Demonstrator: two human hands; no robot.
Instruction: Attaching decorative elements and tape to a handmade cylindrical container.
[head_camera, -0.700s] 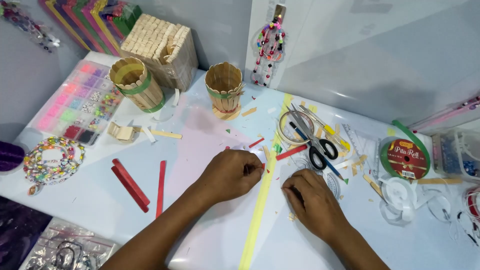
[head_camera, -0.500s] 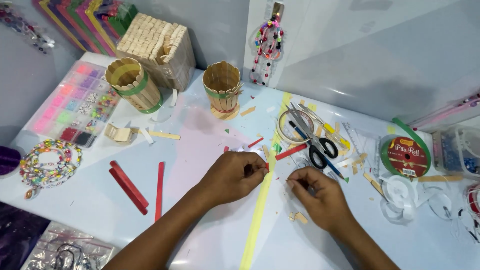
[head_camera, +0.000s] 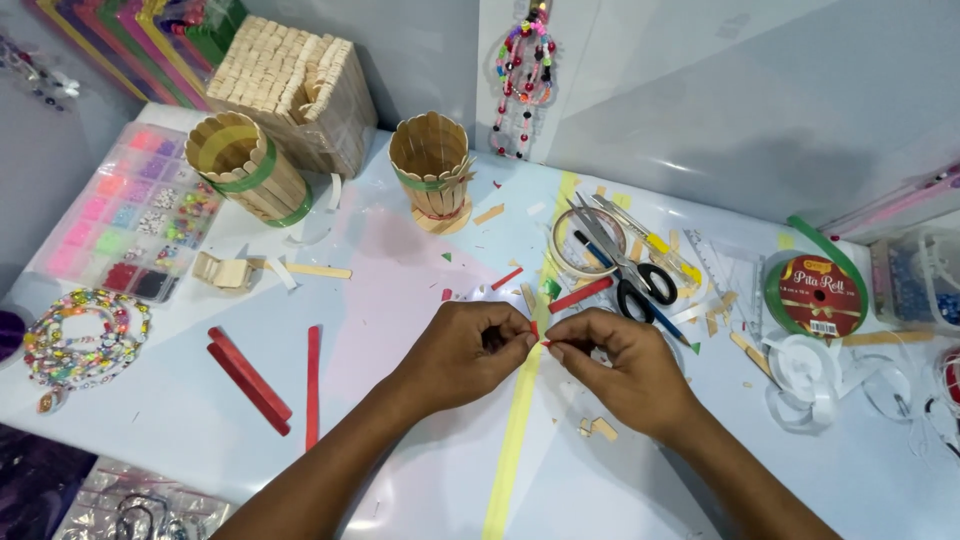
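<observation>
Both hands meet at the centre of the tabletop (head_camera: 180, 420). The left hand (head_camera: 470, 352) and right hand (head_camera: 620, 365) pinch a small red piece (head_camera: 541, 336) between their fingertips, right above the yellow strip (head_camera: 515, 440). At one o'clock lie the scissors (head_camera: 625, 262); at eleven stands a stick cup (head_camera: 432, 163). Red sticks (head_camera: 250, 380) lie at nine.

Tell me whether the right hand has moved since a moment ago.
Yes. The right hand has moved up the long yellow paper strip towards the black-handled scissors, meeting the left hand.
</observation>
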